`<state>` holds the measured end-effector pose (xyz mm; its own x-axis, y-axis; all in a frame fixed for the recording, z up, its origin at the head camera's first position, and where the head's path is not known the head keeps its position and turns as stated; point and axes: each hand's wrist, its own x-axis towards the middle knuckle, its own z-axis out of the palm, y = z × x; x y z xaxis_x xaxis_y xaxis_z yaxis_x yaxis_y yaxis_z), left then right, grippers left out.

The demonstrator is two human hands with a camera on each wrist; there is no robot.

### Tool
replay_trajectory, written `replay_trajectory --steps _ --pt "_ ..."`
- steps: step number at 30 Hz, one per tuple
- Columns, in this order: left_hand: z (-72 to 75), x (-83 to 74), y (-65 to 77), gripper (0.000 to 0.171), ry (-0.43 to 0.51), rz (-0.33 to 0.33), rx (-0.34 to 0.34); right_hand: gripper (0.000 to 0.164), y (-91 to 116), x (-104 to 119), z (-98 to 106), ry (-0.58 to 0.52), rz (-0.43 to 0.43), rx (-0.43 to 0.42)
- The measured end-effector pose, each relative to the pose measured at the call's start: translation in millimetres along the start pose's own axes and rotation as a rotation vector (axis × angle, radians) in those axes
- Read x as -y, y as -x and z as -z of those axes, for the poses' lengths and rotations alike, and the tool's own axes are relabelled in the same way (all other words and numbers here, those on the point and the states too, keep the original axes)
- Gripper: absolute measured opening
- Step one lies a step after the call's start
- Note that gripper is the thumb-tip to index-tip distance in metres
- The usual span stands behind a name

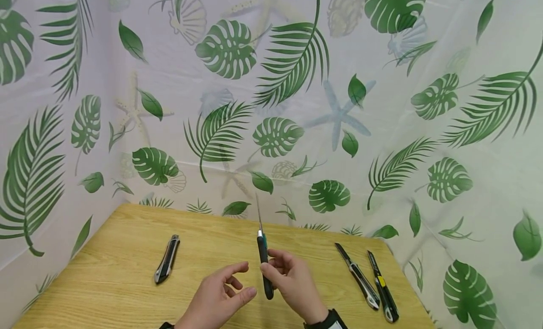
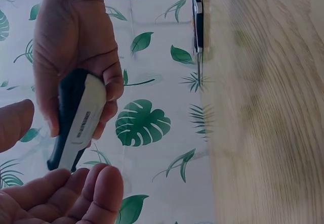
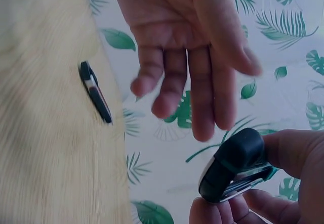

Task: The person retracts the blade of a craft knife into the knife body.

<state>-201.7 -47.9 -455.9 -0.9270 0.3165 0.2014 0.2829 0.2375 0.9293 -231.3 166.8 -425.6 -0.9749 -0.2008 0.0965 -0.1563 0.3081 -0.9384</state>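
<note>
My right hand (image 1: 297,284) grips a snap-off utility knife (image 1: 263,267) with a dark handle and teal parts, pinched between thumb and fingers. The knife stands nearly upright above the table, its thin blade (image 1: 259,218) pointing up and away. Close to the handle on the left is my left hand (image 1: 218,293), fingers loosely bent and holding nothing. The left wrist view shows a pale side of the knife's handle (image 2: 87,115) just beyond my left fingertips. In the right wrist view the handle's rounded dark end (image 3: 240,155) faces the camera.
On the wooden table (image 1: 127,244) a black-and-silver utility knife (image 1: 168,259) lies at the left. Two more lie side by side at the right: a silver-and-black one (image 1: 360,279) with its blade out and a black one with a yellow slider (image 1: 382,283). Leaf-patterned sheeting (image 1: 292,171) surrounds the table.
</note>
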Motion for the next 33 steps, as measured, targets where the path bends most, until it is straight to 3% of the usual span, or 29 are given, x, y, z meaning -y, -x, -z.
replay_trajectory --steps 4,10,18,27,33 --pt "-3.5 -1.3 1.3 0.060 -0.015 -0.060 -0.050 0.050 4 5 -8 -0.052 0.007 0.023" --pt "-9.1 -1.6 2.7 0.058 -0.021 -0.132 -0.059 0.049 9 8 -19 -0.123 0.002 0.049" --pt "-12.8 -3.9 5.9 0.057 -0.016 -0.151 -0.077 0.049 12 6 -25 -0.167 -0.009 0.041" --pt "-16.4 -2.2 9.8 0.047 0.045 -0.121 -0.057 0.048 16 5 -28 -0.182 0.003 0.047" --pt "-15.4 0.1 10.2 0.045 0.143 -0.033 -0.017 0.043 17 9 -25 -0.164 0.002 0.002"
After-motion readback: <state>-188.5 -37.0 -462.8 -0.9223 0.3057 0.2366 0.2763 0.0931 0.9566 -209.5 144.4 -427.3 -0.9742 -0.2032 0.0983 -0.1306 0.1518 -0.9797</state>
